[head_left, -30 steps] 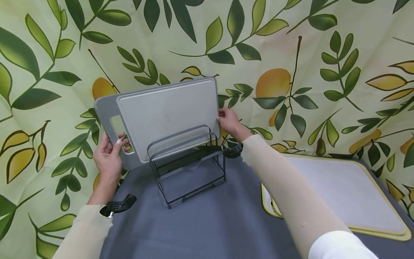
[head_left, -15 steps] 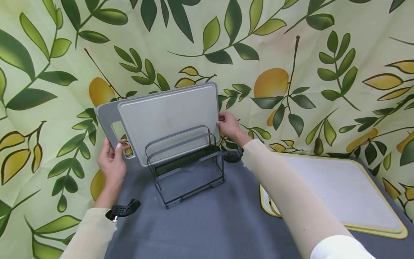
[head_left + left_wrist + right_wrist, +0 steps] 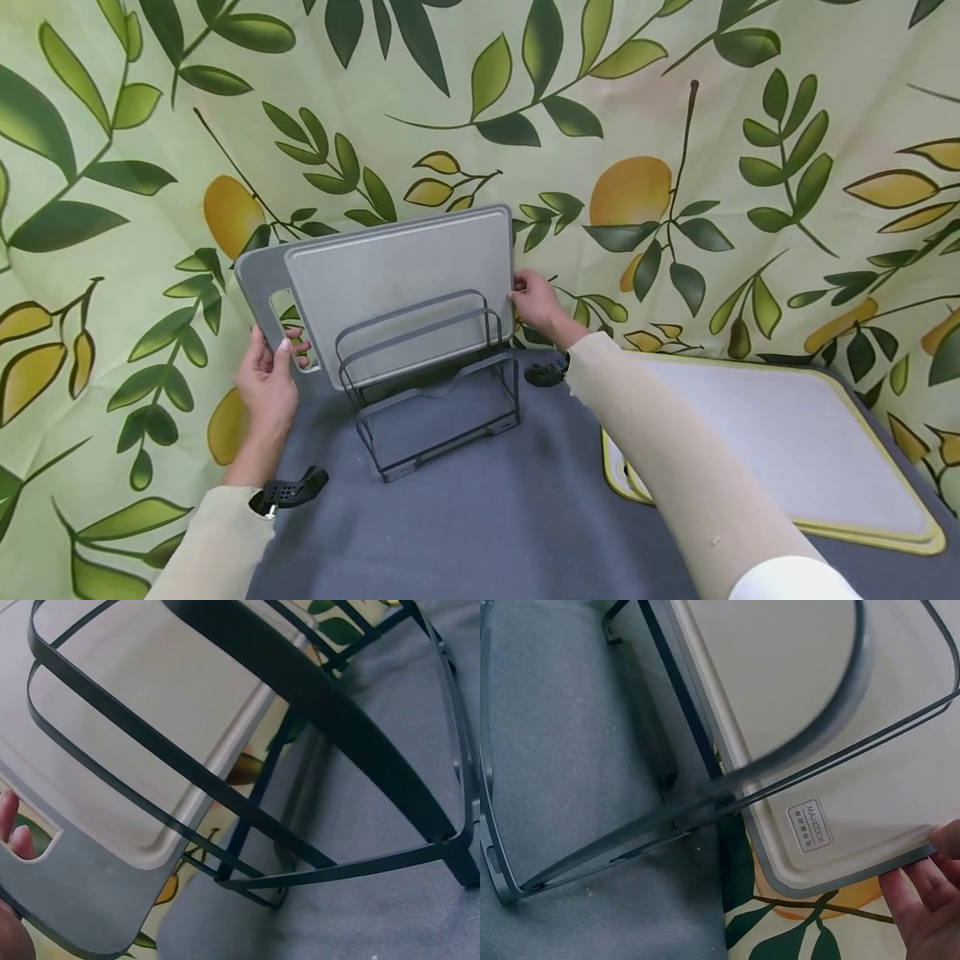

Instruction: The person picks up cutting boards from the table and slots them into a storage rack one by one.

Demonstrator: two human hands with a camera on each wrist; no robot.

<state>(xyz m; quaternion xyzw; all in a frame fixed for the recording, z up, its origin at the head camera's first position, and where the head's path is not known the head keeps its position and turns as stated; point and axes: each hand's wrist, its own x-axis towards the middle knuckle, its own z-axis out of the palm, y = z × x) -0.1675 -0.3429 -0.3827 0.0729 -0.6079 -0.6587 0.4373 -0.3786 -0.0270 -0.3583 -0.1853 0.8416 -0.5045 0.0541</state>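
Observation:
A grey cutting board with a pale raised-rim face and a handle slot stands tilted at the back of a black wire rack. My left hand grips its slotted end, fingers through the slot and thumb on the near face. At the other end my right hand pinches the short edge. In the left wrist view, fingertips poke through the slot. The right wrist view shows the board's bottom corner and a small printed label, with the rack's wire hoops in front.
Yellow-edged cutting boards lie stacked on the right of the grey-blue cloth-covered table, partly under my right forearm. A leaf-and-fruit patterned cloth hangs right behind the rack.
The cutting board has come down and slightly right, both hands moving with it and keeping their hold. The rack stays in place.

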